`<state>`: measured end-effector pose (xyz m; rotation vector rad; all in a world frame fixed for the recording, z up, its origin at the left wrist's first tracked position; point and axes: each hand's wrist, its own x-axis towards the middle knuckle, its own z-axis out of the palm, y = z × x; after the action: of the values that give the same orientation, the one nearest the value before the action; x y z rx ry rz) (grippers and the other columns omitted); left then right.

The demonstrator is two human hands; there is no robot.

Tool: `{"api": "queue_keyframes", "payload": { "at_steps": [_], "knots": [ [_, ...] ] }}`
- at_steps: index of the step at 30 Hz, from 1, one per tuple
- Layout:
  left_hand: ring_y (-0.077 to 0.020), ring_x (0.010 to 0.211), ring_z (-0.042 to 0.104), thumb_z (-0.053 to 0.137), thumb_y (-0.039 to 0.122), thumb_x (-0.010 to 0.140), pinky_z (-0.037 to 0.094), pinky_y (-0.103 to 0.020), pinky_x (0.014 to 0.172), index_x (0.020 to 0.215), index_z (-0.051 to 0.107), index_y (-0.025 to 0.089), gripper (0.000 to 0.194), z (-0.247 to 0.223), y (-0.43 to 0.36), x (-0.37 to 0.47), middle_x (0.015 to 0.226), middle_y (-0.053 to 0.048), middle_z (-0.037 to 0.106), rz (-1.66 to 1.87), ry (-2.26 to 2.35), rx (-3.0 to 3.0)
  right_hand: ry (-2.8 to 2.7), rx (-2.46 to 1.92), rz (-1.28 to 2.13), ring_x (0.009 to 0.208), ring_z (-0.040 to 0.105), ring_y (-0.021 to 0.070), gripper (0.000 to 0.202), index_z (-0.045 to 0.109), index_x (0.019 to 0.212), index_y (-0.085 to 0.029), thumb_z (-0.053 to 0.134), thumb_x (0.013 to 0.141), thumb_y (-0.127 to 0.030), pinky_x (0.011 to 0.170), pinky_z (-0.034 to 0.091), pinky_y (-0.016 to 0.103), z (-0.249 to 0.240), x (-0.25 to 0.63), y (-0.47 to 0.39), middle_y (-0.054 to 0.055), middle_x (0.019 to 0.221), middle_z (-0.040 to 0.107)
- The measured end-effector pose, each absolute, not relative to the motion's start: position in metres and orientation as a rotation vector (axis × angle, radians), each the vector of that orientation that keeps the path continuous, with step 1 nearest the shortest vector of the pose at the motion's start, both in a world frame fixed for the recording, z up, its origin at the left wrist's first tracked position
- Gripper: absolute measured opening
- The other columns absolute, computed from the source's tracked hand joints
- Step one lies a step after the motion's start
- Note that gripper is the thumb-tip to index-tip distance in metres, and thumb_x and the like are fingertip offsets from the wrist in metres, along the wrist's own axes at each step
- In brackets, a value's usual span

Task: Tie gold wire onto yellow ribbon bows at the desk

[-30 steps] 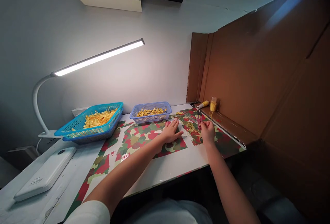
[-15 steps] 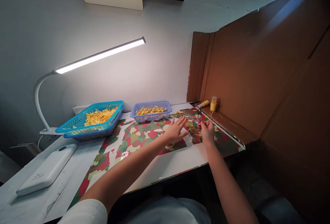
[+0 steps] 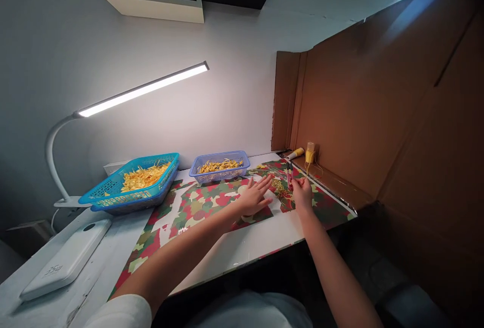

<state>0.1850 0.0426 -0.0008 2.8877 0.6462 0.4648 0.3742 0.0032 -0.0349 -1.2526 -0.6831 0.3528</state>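
Observation:
My left hand [image 3: 255, 198] lies palm down over the camouflage-patterned sheet [image 3: 204, 199], its fingers spread. To its right, my right hand [image 3: 302, 194] is closed around pink-handled snips [image 3: 290, 179], whose dark tips point away from me. A small heap of yellow thread [image 3: 280, 188] lies between the two hands. Behind my right hand a yellow thread spool [image 3: 309, 154] stands upright, with a strand running down toward that hand. Anything under my left palm is hidden.
A turquoise basket [image 3: 128, 179] of yellow pieces sits at the left, stacked on a blue one. A smaller lilac basket [image 3: 219, 167] stands at the back. A white power bank [image 3: 68, 260] and lamp [image 3: 147, 88] are left; cardboard [image 3: 359, 116] walls the right.
The whole view has shifted slightly. My left hand remains spread over the sheet, and my right hand keeps its closed grip beside the thread.

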Motion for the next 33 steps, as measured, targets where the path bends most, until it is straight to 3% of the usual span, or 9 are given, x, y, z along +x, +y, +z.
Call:
{"api": "queue_keyframes", "payload": {
  "at_steps": [3, 6, 9, 13, 16, 22, 26, 29, 33],
  "knots": [
    [-0.0264, 0.123, 0.050, 0.042, 0.038, 0.091, 0.031, -0.047, 0.107, 0.135, 0.047, 0.020, 0.047, 0.004, 0.047, 0.166, 0.136, -0.013, 0.051, 0.721, 0.713, 2.768, -0.676, -1.203, 0.407, 0.060, 0.050, 0.0127, 0.029, 0.030, 0.067, -0.024, 0.057, 0.065, -0.036, 0.059, 0.042, 0.026, -0.034, 0.373, 0.002, -0.005, 0.064, 0.047],
    [-0.0203, 0.079, 0.068, 0.045, 0.038, 0.090, 0.045, -0.039, 0.093, 0.095, 0.072, 0.019, 0.033, 0.009, 0.044, 0.140, 0.084, -0.007, 0.074, 0.808, 0.847, 2.643, -0.665, -1.140, 0.473, 0.059, 0.051, 0.0125, 0.033, 0.027, 0.066, -0.024, 0.058, 0.063, -0.035, 0.058, 0.044, 0.026, -0.031, 0.369, 0.000, -0.005, 0.063, 0.047],
    [-0.0244, 0.094, 0.065, 0.042, 0.041, 0.091, 0.027, -0.052, 0.107, 0.075, 0.074, 0.022, 0.041, 0.008, 0.040, 0.113, 0.077, -0.005, 0.073, 0.831, 1.047, 2.678, -0.717, -1.082, 0.580, 0.057, 0.052, 0.0118, 0.038, 0.026, 0.066, -0.024, 0.062, 0.060, -0.035, 0.056, 0.046, 0.026, -0.026, 0.359, 0.000, -0.007, 0.061, 0.047],
    [-0.0347, 0.136, 0.029, 0.056, 0.043, 0.082, 0.007, -0.066, 0.107, 0.117, 0.063, 0.028, 0.039, 0.000, 0.039, 0.076, 0.142, -0.009, 0.045, 0.772, 1.272, 2.774, -0.945, -1.144, 0.820, 0.052, 0.053, 0.0117, 0.040, 0.029, 0.065, -0.024, 0.067, 0.058, -0.034, 0.053, 0.046, 0.026, -0.018, 0.330, 0.009, -0.007, 0.059, 0.050],
    [-0.0340, 0.138, 0.025, 0.056, 0.035, 0.081, 0.009, -0.065, 0.108, 0.127, 0.054, 0.026, 0.047, -0.008, 0.041, 0.046, 0.149, -0.010, 0.033, 0.808, 1.424, 2.747, -1.171, -1.284, 0.843, 0.048, 0.052, 0.0109, 0.037, 0.028, 0.064, -0.023, 0.064, 0.062, -0.025, 0.050, 0.041, 0.023, -0.012, 0.302, 0.021, -0.008, 0.055, 0.046],
    [-0.0324, 0.128, 0.041, 0.054, 0.028, 0.080, 0.014, -0.063, 0.108, 0.098, 0.069, 0.024, 0.024, -0.018, 0.045, -0.002, 0.127, -0.008, 0.060, 1.046, 1.528, 2.598, -1.412, -1.692, 0.573, 0.048, 0.047, 0.0096, 0.028, 0.030, 0.064, -0.022, 0.053, 0.068, -0.007, 0.049, 0.027, 0.021, -0.008, 0.267, 0.041, -0.007, 0.053, 0.044],
    [-0.0235, 0.085, 0.065, 0.049, 0.034, 0.085, 0.022, -0.056, 0.108, 0.082, 0.070, 0.021, 0.025, -0.018, 0.046, -0.009, 0.081, -0.005, 0.073, 1.125, 1.616, 2.414, -1.519, -1.859, 0.372, 0.054, 0.044, 0.0118, 0.025, 0.032, 0.064, -0.022, 0.052, 0.069, -0.007, 0.051, 0.024, 0.023, -0.009, 0.263, 0.043, -0.003, 0.058, 0.047],
    [-0.0174, 0.061, 0.062, 0.046, 0.037, 0.087, 0.026, -0.049, 0.107, 0.074, 0.069, 0.019, 0.032, -0.015, 0.045, -0.006, 0.061, -0.001, 0.069, 1.111, 1.669, 2.343, -1.581, -1.924, 0.280, 0.060, 0.045, 0.0140, 0.021, 0.036, 0.065, -0.022, 0.055, 0.070, -0.013, 0.053, 0.024, 0.025, -0.006, 0.259, 0.042, 0.000, 0.066, 0.051],
    [-0.0202, 0.075, 0.065, 0.040, 0.039, 0.090, 0.023, -0.050, 0.109, 0.059, 0.067, 0.020, 0.045, -0.013, 0.041, -0.005, 0.069, -0.004, 0.071, 1.140, 1.731, 2.294, -1.621, -1.817, 0.189, 0.065, 0.045, 0.0154, 0.022, 0.036, 0.064, -0.021, 0.054, 0.075, -0.029, 0.055, 0.025, 0.025, 0.003, 0.248, 0.043, 0.002, 0.069, 0.050]
  ]
}}
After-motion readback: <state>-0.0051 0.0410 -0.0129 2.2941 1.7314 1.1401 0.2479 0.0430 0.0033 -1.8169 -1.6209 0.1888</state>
